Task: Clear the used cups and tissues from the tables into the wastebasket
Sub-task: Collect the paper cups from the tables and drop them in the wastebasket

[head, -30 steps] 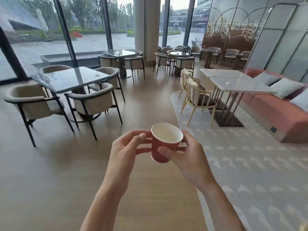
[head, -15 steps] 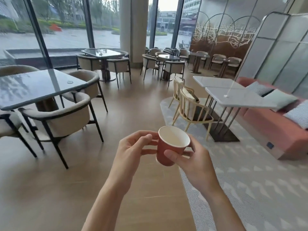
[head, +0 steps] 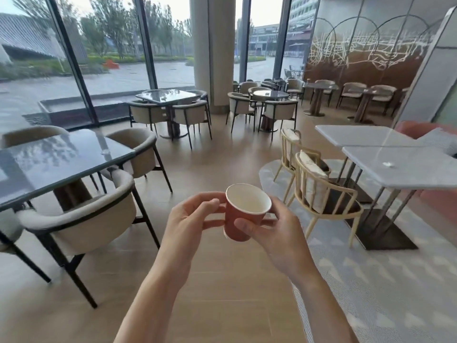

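A red paper cup with a white, empty-looking inside sits upright at the centre of the view, tilted slightly toward 11 o'clock. The right hand reaches in from 5 o'clock and grips its side, thumb across the front. The left hand comes from 7 o'clock, its curled fingertips touching the cup's 9 o'clock side.

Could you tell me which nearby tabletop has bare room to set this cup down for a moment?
The dark glass table is bare except for a small scrap near its far right corner. The white table is bare apart from a scrap near its middle.
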The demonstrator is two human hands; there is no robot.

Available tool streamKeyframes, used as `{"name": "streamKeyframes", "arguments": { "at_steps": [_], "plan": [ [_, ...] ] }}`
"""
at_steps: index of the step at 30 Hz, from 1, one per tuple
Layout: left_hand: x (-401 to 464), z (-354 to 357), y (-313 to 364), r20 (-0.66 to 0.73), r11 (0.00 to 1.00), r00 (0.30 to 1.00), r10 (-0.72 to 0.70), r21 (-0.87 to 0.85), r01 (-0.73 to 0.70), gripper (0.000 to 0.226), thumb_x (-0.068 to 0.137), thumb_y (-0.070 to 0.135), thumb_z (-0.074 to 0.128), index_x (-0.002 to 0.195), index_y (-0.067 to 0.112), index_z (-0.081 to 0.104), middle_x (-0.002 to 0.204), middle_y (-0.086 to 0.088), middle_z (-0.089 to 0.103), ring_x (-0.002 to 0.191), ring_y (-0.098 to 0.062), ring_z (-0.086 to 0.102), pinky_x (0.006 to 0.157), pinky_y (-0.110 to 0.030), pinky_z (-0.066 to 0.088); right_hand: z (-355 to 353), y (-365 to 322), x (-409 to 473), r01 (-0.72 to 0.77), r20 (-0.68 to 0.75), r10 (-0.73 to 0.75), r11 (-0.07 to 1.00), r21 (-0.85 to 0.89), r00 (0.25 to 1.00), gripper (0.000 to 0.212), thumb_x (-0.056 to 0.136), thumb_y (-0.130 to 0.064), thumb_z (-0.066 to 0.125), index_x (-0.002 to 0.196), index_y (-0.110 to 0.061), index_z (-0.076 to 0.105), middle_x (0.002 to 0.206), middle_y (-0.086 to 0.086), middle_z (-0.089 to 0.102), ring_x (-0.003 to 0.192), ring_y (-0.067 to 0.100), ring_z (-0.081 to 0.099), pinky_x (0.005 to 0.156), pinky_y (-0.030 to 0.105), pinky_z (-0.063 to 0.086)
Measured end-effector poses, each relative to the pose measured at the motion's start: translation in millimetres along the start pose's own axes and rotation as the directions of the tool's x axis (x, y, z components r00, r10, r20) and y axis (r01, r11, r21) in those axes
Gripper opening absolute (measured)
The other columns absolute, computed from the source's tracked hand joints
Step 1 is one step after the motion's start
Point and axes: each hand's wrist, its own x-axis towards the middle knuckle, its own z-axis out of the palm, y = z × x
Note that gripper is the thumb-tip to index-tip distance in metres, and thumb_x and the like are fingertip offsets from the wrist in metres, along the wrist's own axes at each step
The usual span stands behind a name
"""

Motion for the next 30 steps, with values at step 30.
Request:
{"name": "streamKeyframes", "arguments": {
  "at_steps": [30],
  "plan": [
    [809,-13,-125,0.026,0.992,0.996,-0.085,-0.091,0.087,0.017,0.096,0.011,0.061,0.098,0.01,0.078,0.103,-0.012,0.077,0.101,-0.026,0.072,0.087,-0.043,0.059,70,229,745,-0.154,-0.13,0.153,0.988,0.003,0.98,0.054,0.062,-0.037,0.087,0.111,-0.036,0.064,0.1,-0.009,0.076,0.086,0.002,0.072,0.071,0.012,0.051]
  ]
}}
